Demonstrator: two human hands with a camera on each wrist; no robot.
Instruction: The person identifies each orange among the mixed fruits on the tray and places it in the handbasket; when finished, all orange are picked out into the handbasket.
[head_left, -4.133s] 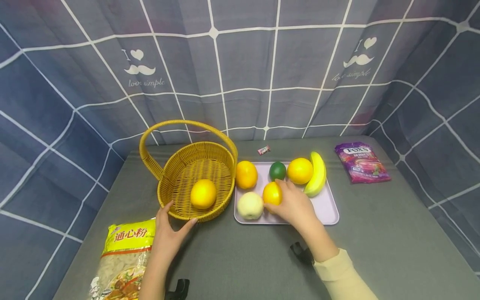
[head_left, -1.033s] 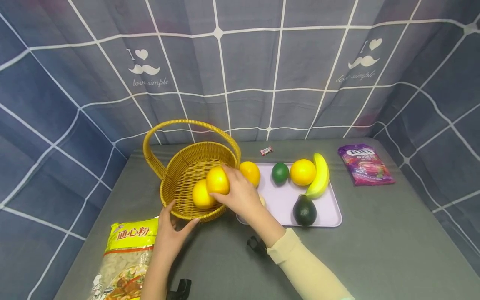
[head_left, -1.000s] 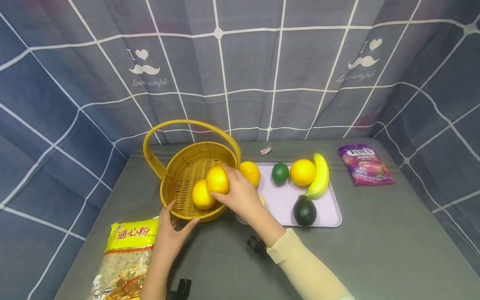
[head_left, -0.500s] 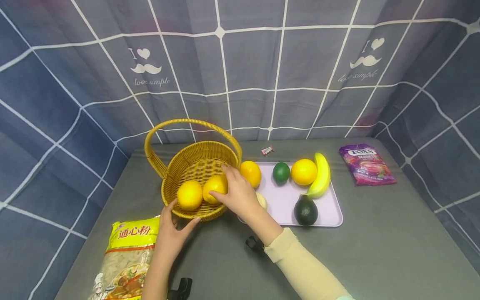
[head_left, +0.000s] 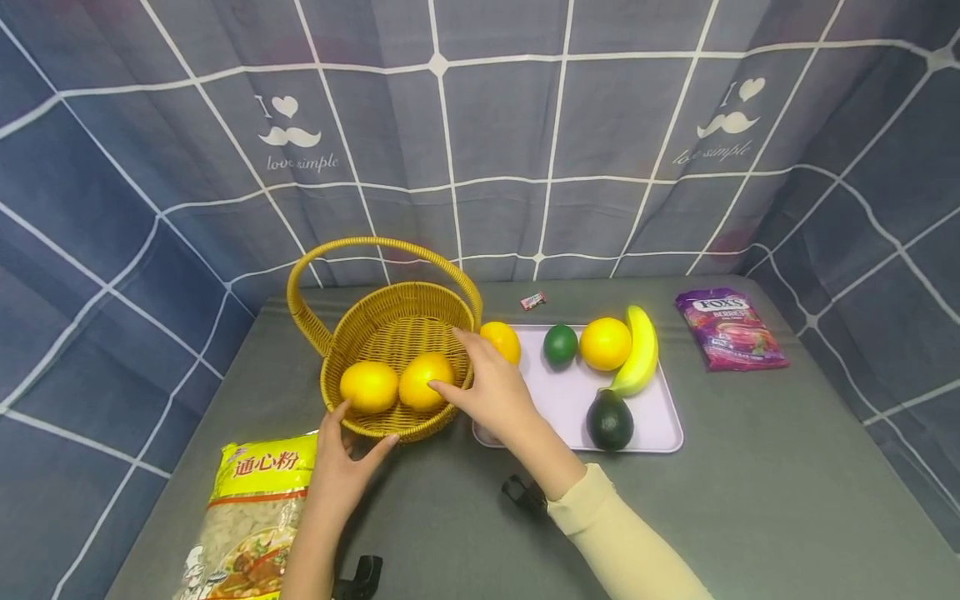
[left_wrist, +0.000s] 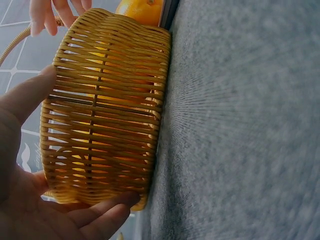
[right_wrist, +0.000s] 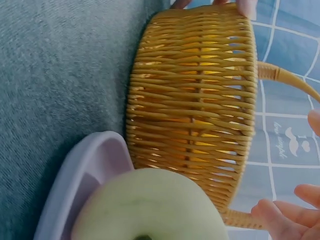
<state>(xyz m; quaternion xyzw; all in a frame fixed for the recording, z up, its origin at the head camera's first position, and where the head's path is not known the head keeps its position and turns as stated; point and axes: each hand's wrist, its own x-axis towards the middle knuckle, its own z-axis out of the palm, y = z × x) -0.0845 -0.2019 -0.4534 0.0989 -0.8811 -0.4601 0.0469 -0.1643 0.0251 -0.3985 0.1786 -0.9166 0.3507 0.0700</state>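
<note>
At the left centre of the head view, a round golden-yellow woven basket with a tall hooped handle is standing on a grey cloth-covered table. The person's left hand is gripping its near side, thumb and fingers spanning the wall. Inside, towards the front, two round glossy yellow-orange fruits are lying side by side. The right hand is hovering over the basket's right rim, thumb and fingers spread wide and holding nothing, close to the right-hand fruit. Right of centre, a pale lilac rectangular tray is bearing two more orange fruits, a small green oval fruit, a curved yellow banana and a dark green pear-shaped avocado. A pale green round fruit is also sitting there (only the right wrist view is showing it well). A shiny purple sweets bag is lying at the right, and a yellow-topped clear pasta bag is resting at the lower left.
</note>
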